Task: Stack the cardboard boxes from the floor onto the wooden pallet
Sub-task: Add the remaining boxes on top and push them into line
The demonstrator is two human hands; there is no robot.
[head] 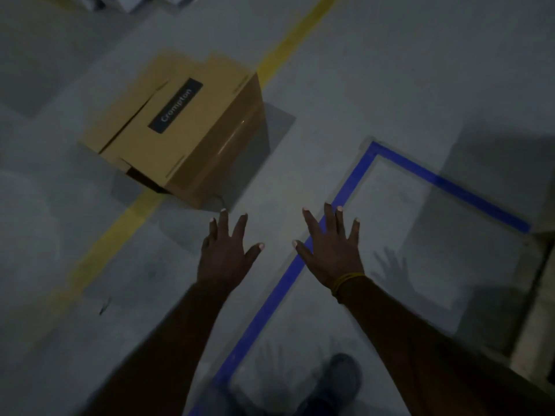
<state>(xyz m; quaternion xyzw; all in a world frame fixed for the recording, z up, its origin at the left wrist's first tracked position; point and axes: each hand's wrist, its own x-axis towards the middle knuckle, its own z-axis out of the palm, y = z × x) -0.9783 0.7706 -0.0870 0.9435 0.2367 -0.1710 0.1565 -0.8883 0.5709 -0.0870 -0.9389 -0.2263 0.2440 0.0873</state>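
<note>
A cardboard box [177,130] with a dark "Crompton" label sits on the grey floor [390,85], straddling a yellow line [120,226], one top flap loose. Just short of its near corner hover the left hand [225,253] and right hand [330,247], fingers spread and holding nothing. A yellow band [345,282] circles the right wrist; blue tape [450,184] marks the floor beneath

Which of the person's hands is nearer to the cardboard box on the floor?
Left. The left hand reaches just short of the cardboard box, fingers spread. The right hand hovers farther off, over the blue tape.
</note>
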